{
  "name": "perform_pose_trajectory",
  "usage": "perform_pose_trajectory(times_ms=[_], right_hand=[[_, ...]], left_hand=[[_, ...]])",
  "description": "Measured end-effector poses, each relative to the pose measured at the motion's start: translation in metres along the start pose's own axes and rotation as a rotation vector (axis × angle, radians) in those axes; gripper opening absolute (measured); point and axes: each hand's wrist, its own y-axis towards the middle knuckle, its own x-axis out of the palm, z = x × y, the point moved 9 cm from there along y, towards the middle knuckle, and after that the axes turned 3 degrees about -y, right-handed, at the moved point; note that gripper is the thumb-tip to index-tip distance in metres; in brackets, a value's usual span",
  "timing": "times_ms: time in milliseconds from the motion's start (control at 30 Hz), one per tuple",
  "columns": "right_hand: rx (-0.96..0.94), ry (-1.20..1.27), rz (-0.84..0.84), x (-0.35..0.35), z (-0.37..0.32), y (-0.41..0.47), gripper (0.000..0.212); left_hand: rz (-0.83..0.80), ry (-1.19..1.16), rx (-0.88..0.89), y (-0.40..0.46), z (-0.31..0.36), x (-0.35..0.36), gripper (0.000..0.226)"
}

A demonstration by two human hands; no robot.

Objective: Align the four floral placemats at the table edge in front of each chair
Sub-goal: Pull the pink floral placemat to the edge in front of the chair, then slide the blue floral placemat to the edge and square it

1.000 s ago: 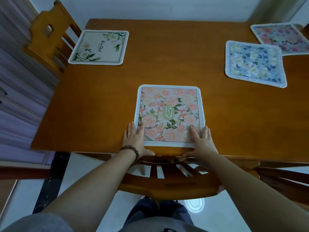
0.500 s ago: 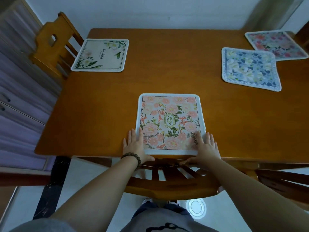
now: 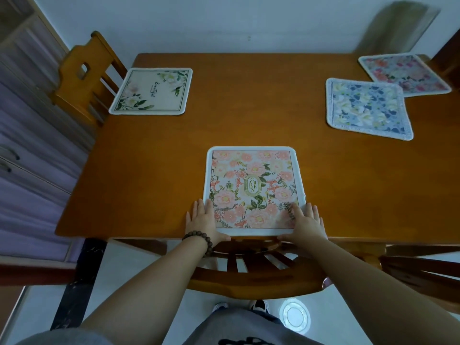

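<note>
Little shift since earlier: pink placemat [image 3: 254,188] stays square at near tabletop [image 3: 249,100] edge, above chair [image 3: 249,275]. Left hand [image 3: 201,220], right hand [image 3: 306,224] flat, no closed grip, pressing near corners. Blue placemat [image 3: 368,108] and red placemat [image 3: 404,73] still askew, overlapping; next likely.

Right chair [image 3: 423,267] cut by edge

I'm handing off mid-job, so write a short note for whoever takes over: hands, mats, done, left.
Left hand and right hand lie flat on the pink mat's near corners.
Pink mat: square to the near edge, above the near chair. Looks done.
White mat: at the left edge by the left chair, roughly aligned.
Left: blue mat, skewed, overlapping the red mat at far right.
</note>
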Motion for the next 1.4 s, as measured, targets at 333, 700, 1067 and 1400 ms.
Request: perform_pose_trajectory(times_ms=[333, 700, 1067, 1400], right_hand=[[0.004, 0.133, 0.188, -0.054, 0.002, -0.012, 0.081], [0.074, 0.109, 0.324, -0.083, 0.026, -0.055, 0.076], [0.408, 0.323, 0.442, -0.137, 0.170, -0.141, 0.067], [0.409, 0.351, 0.473, -0.139, 0.280, -0.150, 0.070]], left_hand=[[0.273, -0.111, 0.165, -0.020, 0.044, -0.063, 0.080], [0.246, -0.087, 0.321, -0.037, 0.104, -0.054, 0.079], [0.193, -0.067, 0.534, -0.063, 0.223, -0.036, 0.081], [0.234, -0.029, 0.595, -0.100, 0.339, -0.014, 0.084]])
